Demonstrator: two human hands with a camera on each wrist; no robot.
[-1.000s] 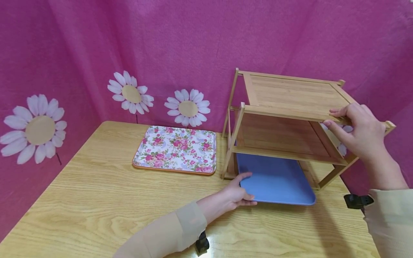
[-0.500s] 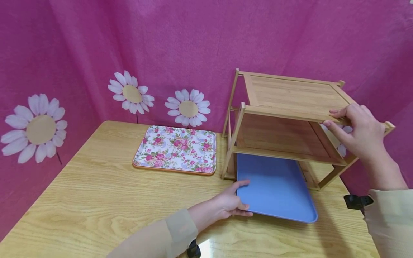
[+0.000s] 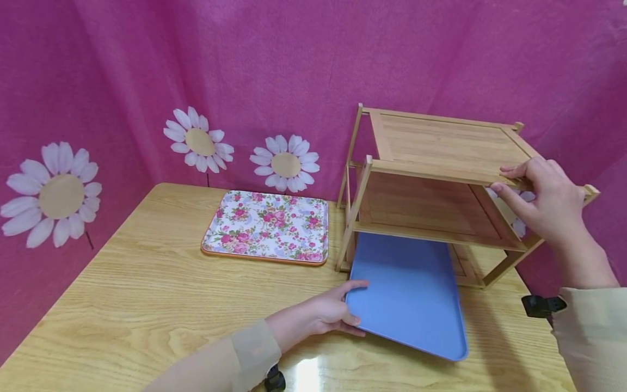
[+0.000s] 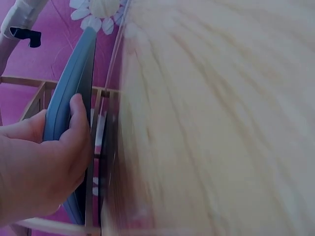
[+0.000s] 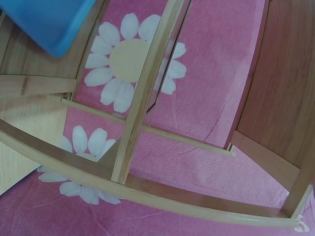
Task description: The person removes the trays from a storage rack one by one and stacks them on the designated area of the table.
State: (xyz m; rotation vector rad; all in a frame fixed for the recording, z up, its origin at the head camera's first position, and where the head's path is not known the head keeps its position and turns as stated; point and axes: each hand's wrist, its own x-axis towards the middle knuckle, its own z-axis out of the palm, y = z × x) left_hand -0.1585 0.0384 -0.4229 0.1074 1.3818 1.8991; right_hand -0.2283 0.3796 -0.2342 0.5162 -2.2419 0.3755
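A blue rectangular tray (image 3: 409, 305) sticks out at an angle from the lowest level of a three-level wooden rack (image 3: 443, 144). My left hand (image 3: 330, 311) grips the tray by its near left corner. In the left wrist view, thumb and fingers of this hand (image 4: 47, 162) pinch the edge of the tray (image 4: 66, 98), which is seen side-on. On the right, my right hand (image 3: 551, 198) holds the front rail of the rack's top shelf. The right wrist view shows the rack's side bars (image 5: 147, 88) and a tray corner (image 5: 56, 29), but not the hand.
A floral tray (image 3: 271, 226) with an orange rim lies on the wooden table (image 3: 161, 294), left of the rack. A pink curtain (image 3: 274, 65) with white daisies hangs behind and along the sides. The rack's middle shelf (image 3: 431, 209) lies above the blue tray.
My left hand has drawn the blue tray farther out of the rack, towards me and slightly left, turning it a little. The right hand and the rack have stayed put.
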